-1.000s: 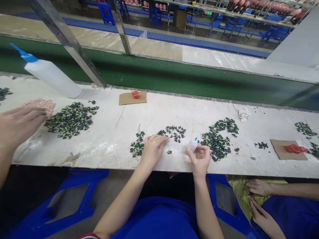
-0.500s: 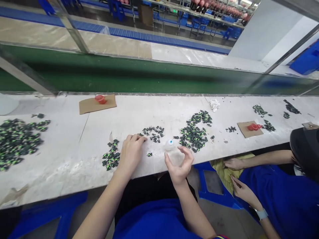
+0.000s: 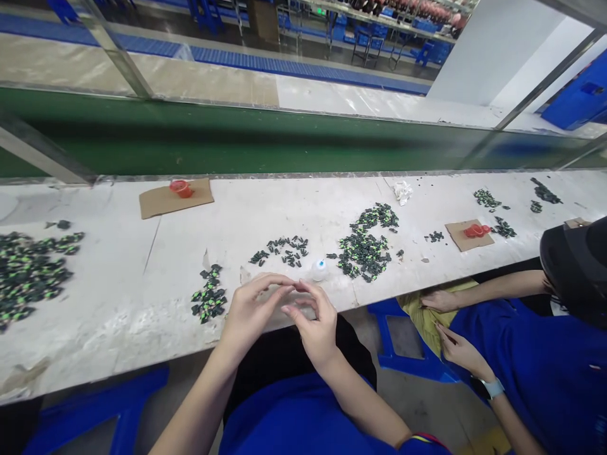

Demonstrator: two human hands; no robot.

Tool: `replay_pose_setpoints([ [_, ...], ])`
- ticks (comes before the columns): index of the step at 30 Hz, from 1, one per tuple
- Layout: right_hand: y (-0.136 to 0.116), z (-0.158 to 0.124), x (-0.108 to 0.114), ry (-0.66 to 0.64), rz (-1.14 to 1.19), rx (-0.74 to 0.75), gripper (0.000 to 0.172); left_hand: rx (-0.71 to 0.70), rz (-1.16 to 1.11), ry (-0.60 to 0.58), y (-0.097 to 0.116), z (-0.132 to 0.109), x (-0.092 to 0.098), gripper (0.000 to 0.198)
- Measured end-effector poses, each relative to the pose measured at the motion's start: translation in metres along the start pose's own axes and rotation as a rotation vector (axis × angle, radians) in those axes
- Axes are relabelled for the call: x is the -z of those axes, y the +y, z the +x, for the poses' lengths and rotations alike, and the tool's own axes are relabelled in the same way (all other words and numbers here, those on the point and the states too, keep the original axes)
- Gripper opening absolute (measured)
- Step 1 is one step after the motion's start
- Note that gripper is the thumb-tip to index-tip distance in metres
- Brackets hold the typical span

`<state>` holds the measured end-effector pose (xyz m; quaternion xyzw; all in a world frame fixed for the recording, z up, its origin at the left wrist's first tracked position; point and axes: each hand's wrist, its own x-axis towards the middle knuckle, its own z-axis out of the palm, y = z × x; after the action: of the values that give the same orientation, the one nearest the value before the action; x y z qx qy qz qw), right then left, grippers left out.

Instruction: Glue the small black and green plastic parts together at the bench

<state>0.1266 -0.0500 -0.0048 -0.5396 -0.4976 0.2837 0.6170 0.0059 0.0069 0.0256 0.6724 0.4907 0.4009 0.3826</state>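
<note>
My left hand (image 3: 252,311) and my right hand (image 3: 318,323) meet fingertip to fingertip over the front of the white table. Both are curled in a pinch; whatever sits between the fingertips is too small or hidden to make out. Just beyond my right hand stands a small white squeeze bottle (image 3: 319,270) with a blue tip. Small dark parts (image 3: 289,251) lie scattered behind my hands. A heap of black-and-green parts (image 3: 364,253) is right of the bottle, and a smaller pile of black-and-green parts (image 3: 208,296) is left of my left hand.
A large heap of black-and-green parts (image 3: 28,272) covers the far left. A red cup (image 3: 181,188) stands on cardboard (image 3: 154,205) toward the back. On the right, a co-worker's hands (image 3: 443,302) hold yellowish cloth (image 3: 420,325). A green strip (image 3: 284,142) runs behind the table.
My right hand has moved away from the bottle, down and left to meet my left hand. My left hand has drawn back from the scattered dark parts. The lone green-and-black part between them is no longer visible.
</note>
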Motion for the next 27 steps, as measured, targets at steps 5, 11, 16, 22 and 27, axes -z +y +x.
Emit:
replay_pose_setpoints([
  [5, -0.003, 0.002, -0.002, 0.051, 0.223, -0.133, 0.014, 0.192, -0.273, 0.124, 0.007, -0.022, -0.014, 0.018],
  [11, -0.004, 0.009, 0.0, 0.065, 0.261, -0.165, 0.008, 0.124, -0.22, 0.084, 0.002, -0.029, -0.013, 0.021],
  [16, 0.002, 0.015, 0.013, 0.123, 0.189, -0.278, 0.015, -0.079, 0.261, 0.185, -0.021, -0.03, -0.004, 0.026],
  [22, 0.014, 0.015, 0.023, 0.065, 0.076, -0.396, 0.022, -0.174, 0.534, 0.189, -0.041, -0.029, -0.018, 0.021],
  [27, 0.013, 0.016, 0.016, -0.026, 0.096, -0.41, 0.02, -0.191, 0.488, 0.196, -0.041, -0.022, -0.026, 0.015],
])
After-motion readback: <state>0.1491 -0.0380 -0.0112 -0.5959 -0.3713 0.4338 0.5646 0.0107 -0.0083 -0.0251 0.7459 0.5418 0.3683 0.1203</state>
